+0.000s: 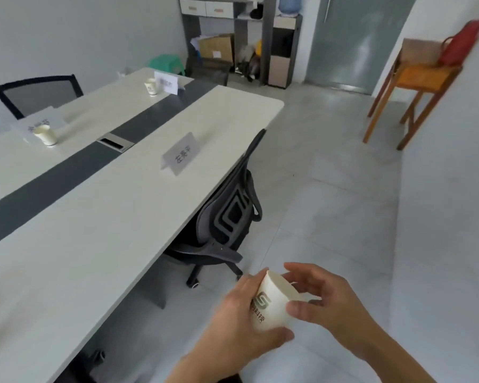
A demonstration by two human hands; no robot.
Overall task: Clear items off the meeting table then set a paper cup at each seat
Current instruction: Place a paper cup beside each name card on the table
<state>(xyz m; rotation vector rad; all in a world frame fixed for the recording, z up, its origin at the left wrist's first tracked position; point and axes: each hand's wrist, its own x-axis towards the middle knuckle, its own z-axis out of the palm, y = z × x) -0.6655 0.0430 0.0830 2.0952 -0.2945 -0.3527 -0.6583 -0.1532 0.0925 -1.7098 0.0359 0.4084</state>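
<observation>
A white paper cup (271, 305) with a grey logo lies tilted between both hands, low in the view, over the floor to the right of the meeting table (100, 217). My left hand (238, 324) wraps its body; my right hand (321, 299) pinches its rim side with thumb and fingers. It may be a short stack; I cannot tell. Two more paper cups stand on the table's far side: one (47, 135) at the left by a name card, one (151, 87) at the far end.
A name card (181, 154) stands on the near half above a grey office chair (227, 217) pushed under the table. A black mesh chair (36, 94) sits across. Wooden chairs (415, 78) with a red bag stand at right; shelves at the back.
</observation>
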